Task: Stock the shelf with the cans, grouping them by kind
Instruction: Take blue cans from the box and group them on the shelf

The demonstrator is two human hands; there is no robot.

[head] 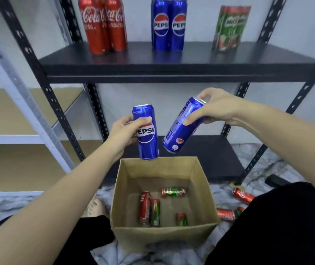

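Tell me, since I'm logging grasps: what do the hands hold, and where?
Left hand grips an upright Pepsi can around its middle; right hand holds a tilted Pepsi can by its upper end.

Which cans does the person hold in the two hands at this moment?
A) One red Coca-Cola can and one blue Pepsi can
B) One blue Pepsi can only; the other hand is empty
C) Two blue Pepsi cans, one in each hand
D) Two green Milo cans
C: the left hand grips an upright Pepsi can, and the right hand grips a tilted blue Pepsi can, both above the cardboard box.
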